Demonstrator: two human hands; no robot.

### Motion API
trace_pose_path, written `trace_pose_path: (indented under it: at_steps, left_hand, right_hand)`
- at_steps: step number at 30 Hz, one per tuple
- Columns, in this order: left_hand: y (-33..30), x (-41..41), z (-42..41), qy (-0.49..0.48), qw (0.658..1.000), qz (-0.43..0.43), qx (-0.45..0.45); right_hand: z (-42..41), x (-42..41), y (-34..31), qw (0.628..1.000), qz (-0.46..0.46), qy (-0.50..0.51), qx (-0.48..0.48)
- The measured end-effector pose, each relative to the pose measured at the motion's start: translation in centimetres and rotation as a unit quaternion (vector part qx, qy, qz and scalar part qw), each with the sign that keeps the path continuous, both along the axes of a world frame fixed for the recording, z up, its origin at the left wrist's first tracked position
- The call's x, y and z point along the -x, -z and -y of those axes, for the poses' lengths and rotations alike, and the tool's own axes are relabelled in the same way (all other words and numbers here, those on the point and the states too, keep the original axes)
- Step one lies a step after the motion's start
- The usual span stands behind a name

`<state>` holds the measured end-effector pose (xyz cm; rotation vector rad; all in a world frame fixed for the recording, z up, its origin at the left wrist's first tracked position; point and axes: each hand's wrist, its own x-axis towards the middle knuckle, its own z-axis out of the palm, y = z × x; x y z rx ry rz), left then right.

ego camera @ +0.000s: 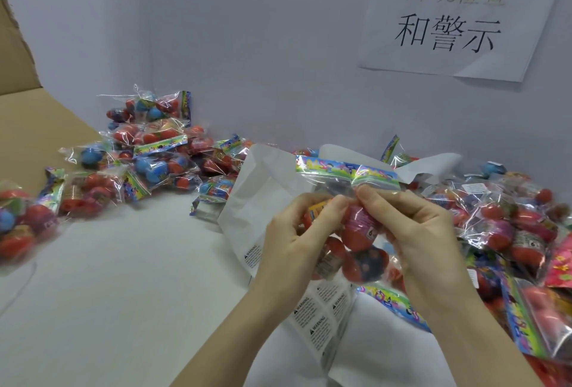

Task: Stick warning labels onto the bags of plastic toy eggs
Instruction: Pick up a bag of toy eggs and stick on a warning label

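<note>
Two hands are in view, the left hand (289,241) and the right hand (424,228), and between them they hold one bag of eggs (356,216). In that bag about four eggs can be made out, though the fingers cover part of it. Two heaps of such bags lie on the bench (108,293): the left heap (148,154) has roughly a dozen or more bags and the right heap (520,231) at least as many; overlapping plastic prevents an exact count. Two label sheets show, one (247,200) bearing a single visible warning label, the other (322,315) about six. One paper sign (458,15) hangs on the wall, and one cardboard box (21,98) stands at the left.
</note>
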<state>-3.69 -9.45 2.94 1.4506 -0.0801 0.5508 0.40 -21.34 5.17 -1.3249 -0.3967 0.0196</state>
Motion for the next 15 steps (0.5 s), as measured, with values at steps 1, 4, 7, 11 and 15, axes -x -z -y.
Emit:
trace_pose_path:
  at_steps: [1, 4, 7, 11, 15]
  left_hand:
    - [-0.1, 0.0, -0.1, -0.012, 1.000, 0.009, -0.001]
    - [-0.5, 0.2, -0.2, -0.023, 0.999, 0.032, 0.026]
    - [-0.9, 0.3, -0.4, -0.018, 0.996, 0.042, 0.079]
    - [-0.8, 0.3, -0.8, -0.006, 0.997, 0.011, 0.082]
    - [-0.5, 0.0, -1.1, 0.037, 0.996, -0.040, 0.072]
  right_hand:
    - [0.0, 0.0, -0.1, 1.000, 0.002, -0.013, -0.003]
    - [0.4, 0.0, -0.4, 0.995, -0.002, -0.088, 0.041]
    - [0.5, 0.2, -0.6, 0.981, 0.002, -0.135, 0.140]
    - [0.2, 0.6, -0.6, 0.983, -0.004, -0.122, 0.139]
    - [0.1, 0.2, -0.4, 0.990, -0.036, -0.108, 0.082]
